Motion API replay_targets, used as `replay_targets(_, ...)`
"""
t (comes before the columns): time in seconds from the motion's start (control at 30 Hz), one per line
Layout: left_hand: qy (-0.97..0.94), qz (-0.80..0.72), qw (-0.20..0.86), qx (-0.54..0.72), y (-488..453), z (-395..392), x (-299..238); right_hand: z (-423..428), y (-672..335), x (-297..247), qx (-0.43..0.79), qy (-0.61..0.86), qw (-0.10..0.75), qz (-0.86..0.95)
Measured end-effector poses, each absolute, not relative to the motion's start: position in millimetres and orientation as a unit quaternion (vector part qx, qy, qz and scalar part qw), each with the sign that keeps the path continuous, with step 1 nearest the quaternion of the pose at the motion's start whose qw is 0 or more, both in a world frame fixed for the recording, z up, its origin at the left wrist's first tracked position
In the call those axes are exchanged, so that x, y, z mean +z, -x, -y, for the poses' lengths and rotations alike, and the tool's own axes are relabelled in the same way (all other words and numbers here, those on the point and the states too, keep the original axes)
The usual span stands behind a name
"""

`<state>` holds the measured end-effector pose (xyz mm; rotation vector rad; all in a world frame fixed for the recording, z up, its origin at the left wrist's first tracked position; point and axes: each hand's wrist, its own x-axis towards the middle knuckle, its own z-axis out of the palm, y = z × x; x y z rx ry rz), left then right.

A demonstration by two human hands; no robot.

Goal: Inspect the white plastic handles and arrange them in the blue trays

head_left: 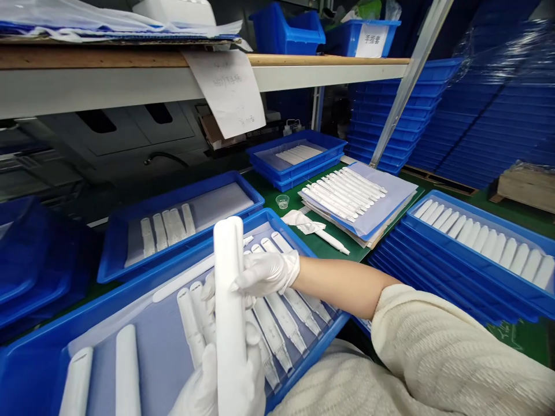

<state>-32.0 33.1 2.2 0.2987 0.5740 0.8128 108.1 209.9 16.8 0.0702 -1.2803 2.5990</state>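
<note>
While the left hand (202, 381) wraps a long white plastic casing (229, 329) low down and the right hand (271, 271) pinches it higher, inspection seems underway, likely calling next for steady support.

Head-worn camera faces forward, down; right hand (269, 273) and left hand (200, 386) close below, shelf (130, 82) farther ahead.

There's room over the bare liner (156, 346) between the loose white pieces (128, 370) and the sleeved row (189, 323). Farther back, a shelf (130, 75) and drooping paper (229, 92) bar the way.
</note>
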Motion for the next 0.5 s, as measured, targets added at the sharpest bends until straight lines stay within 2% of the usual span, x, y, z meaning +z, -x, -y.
replay_targets(0.23,-0.236,-0.429,0.752,0.441,28,-57,30,-206,-108,14,0.852,0.105,0.226,0.460)
replay_targets(0.5,-0.417,-0.610,0.552,0.388,33,-82,20,-192,-109,26,0.696,0.303,0.232,0.608)
